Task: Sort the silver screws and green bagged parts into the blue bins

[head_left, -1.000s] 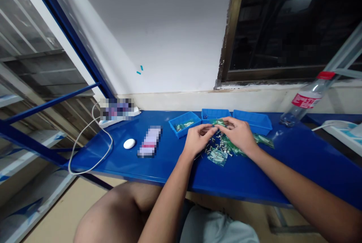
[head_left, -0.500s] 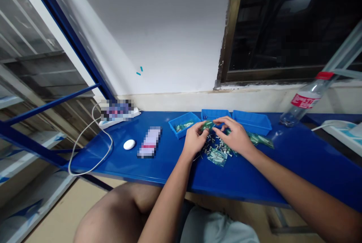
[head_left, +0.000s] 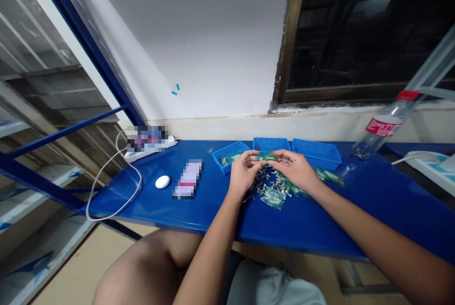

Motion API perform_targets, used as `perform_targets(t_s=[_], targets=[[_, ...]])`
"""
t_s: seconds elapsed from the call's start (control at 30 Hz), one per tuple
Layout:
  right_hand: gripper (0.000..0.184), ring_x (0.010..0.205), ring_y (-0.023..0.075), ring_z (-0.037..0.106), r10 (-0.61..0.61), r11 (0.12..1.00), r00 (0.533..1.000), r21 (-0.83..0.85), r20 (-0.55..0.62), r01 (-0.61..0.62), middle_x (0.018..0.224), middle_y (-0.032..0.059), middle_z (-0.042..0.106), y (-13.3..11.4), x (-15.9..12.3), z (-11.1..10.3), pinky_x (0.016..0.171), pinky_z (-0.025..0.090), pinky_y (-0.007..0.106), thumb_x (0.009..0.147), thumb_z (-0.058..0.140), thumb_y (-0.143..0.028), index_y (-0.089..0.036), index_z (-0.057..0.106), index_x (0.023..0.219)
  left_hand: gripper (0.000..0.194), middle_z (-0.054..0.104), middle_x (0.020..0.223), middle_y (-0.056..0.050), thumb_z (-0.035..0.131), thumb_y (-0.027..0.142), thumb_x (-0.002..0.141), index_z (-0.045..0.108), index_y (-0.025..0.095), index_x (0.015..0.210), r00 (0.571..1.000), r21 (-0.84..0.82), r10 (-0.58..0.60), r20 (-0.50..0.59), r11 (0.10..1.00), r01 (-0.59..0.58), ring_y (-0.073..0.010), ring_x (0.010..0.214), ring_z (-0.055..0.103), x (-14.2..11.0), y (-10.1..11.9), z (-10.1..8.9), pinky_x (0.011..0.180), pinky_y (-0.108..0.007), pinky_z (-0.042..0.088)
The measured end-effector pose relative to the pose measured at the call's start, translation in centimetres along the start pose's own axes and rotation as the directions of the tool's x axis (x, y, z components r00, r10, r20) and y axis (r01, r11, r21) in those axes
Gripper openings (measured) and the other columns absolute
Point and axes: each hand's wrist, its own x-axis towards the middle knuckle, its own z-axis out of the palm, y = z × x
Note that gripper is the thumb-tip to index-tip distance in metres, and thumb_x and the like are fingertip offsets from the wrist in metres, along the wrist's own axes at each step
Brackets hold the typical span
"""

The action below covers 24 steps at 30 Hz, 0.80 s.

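Between my two hands is a small green-tinted plastic bag [head_left: 266, 156], held just above the table. My left hand [head_left: 245, 172] pinches its left end, and my right hand [head_left: 294, 168] grips the right end, thumbs toward me. Below the hands lies a pile of loose metal screws [head_left: 265, 181]. A filled green-tinted bag [head_left: 273, 197] rests at the near side of the pile. More such bags [head_left: 330, 177] lie to the right, partly hidden by my right hand and forearm. What is inside the held bag is too small to make out.
Three blue bins stand along the back: a left bin [head_left: 223, 165] with small bags in it, a middle bin [head_left: 270, 143] and a right bin [head_left: 316, 154]. A plastic bottle [head_left: 384, 125], a phone-like blurred object [head_left: 188, 179], a white oval object [head_left: 162, 182] and a cable [head_left: 93, 196] are also on the table [head_left: 149, 208].
My right hand has come down and left, its fingers now closed on the bag's right end. The bag is now stretched level between both hands.
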Motion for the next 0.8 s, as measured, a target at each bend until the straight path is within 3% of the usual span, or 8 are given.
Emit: perform_targets(t_s=[0.17, 0.27, 0.33, 0.4, 0.5, 0.57, 0.67, 0.8], targets=[[0.05, 0.086, 0.0294, 0.078, 0.039, 0.999, 0.998, -0.011, -0.048, -0.039, 0.096, 0.0124, 0.081, -0.3, 0.1, -0.2, 0.083, 0.066, 0.047, 0.072, 0.087, -0.059, -0.017, 0.077, 0.098, 0.045, 0.077, 0.095, -0.009, 0.084, 0.037, 0.084, 0.067, 0.015, 0.12, 1.0, 0.052, 0.016, -0.026, 0.999, -0.015, -0.019, 0.085, 0.075, -0.1, 0.1, 0.0, 0.08, -0.031, 0.061], [0.042, 0.083, 0.0279, 0.076, -0.076, 0.978, 0.985, -0.204, -0.153, 0.043, 0.097, 0.012, 0.08, -0.6, 0.0, -0.4, 0.078, 0.065, 0.043, 0.081, 0.08, -0.055, -0.017, 0.077, 0.099, 0.033, 0.079, 0.097, -0.009, 0.077, 0.044, 0.09, 0.073, 0.017, 0.108, 0.996, 0.215, 0.077, -0.049, 0.974, -0.065, -0.0214, 0.086, 0.075, -0.4, 0.7, 0.2, 0.084, -0.035, 0.062], [0.03, 0.084, 0.0263, 0.074, -0.2, 0.924, 0.966, -0.359, -0.162, 0.132, 0.102, 0.0112, 0.078, -0.9, -0.1, -0.4, 0.078, 0.064, 0.042, 0.088, 0.074, -0.047, -0.02, 0.077, 0.1, 0.033, 0.08, 0.097, -0.009, 0.071, 0.049, 0.093, 0.077, 0.018, 0.103, 0.997, 0.275, 0.08, 0.001, 0.958, -0.077, -0.0233, 0.087, 0.076, -0.6, 1.1, 0.4, 0.086, -0.037, 0.062], [0.023, 0.084, 0.0241, 0.073, -0.283, 0.872, 0.958, -0.429, -0.051, 0.235, 0.111, 0.0097, 0.076, -1.1, -0.2, -0.4, 0.08, 0.063, 0.041, 0.09, 0.071, -0.036, -0.023, 0.077, 0.107, 0.038, 0.08, 0.105, -0.009, 0.075, 0.049, 0.09, 0.077, 0.018, 0.113, 0.994, 0.244, 0.084, 0.072, 0.965, -0.099, -0.0248, 0.093, 0.077, -0.8, 1.5, 0.5, 0.089, -0.037, 0.062], [0.037, 0.093, 0.0235, 0.073, -0.298, 0.851, 0.942, -0.405, 0.155, 0.336, 0.124, 0.008, 0.072, -1.2, -0.4, -0.4, 0.088, 0.061, 0.042, 0.085, 0.071, -0.023, -0.026, 0.073, 0.122, 0.046, 0.079, 0.116, -0.009, 0.08, 0.046, 0.086, 0.074, 0.02, 0.124, 0.986, 0.212, 0.099, 0.135, 0.969, -0.127, -0.0256, 0.1, 0.076, -0.9, 1.7, 0.5, 0.09, -0.035, 0.061], [0.037, 0.098, 0.024, 0.072, -0.281, 0.864, 0.942, -0.379, 0.185, 0.332, 0.125, 0.0076, 0.072, -1.1, -0.4, -0.4, 0.093, 0.06, 0.043, 0.086, 0.07, -0.023, -0.026, 0.073, 0.123, 0.041, 0.079, 0.116, -0.009, 0.077, 0.045, 0.089, 0.075, 0.019, 0.122, 0.987, 0.209, 0.1, 0.122, 0.97, -0.124, -0.0256, 0.101, 0.075, -0.8, 1.5, 0.4, 0.089, -0.034, 0.061], [0.028, 0.091, 0.0226, 0.073, -0.235, 0.918, 0.969, -0.309, 0.078, 0.248, 0.116, 0.0088, 0.073, -0.9, -0.3, -0.3, 0.087, 0.062, 0.041, 0.091, 0.07, -0.033, -0.024, 0.073, 0.117, 0.032, 0.08, 0.107, -0.008, 0.068, 0.044, 0.096, 0.077, 0.018, 0.111, 0.993, 0.231, 0.091, 0.071, 0.967, -0.105, -0.0252, 0.097, 0.075, -0.6, 1.1, 0.1, 0.087, -0.033, 0.059], [0.041, 0.099, 0.0253, 0.071, -0.21, 0.946, 0.976, -0.265, -0.056, 0.188, 0.115, 0.012, 0.071, -1.0, -0.2, -0.2, 0.083, 0.063, 0.04, 0.09, 0.074, -0.045, -0.021, 0.072, 0.123, 0.031, 0.08, 0.101, -0.007, 0.066, 0.045, 0.097, 0.077, 0.017, 0.103, 0.994, 0.248, 0.073, 0.083, 0.964, -0.092, -0.0242, 0.09, 0.074, -0.6, 0.8, 0.0, 0.081, -0.032, 0.058]])
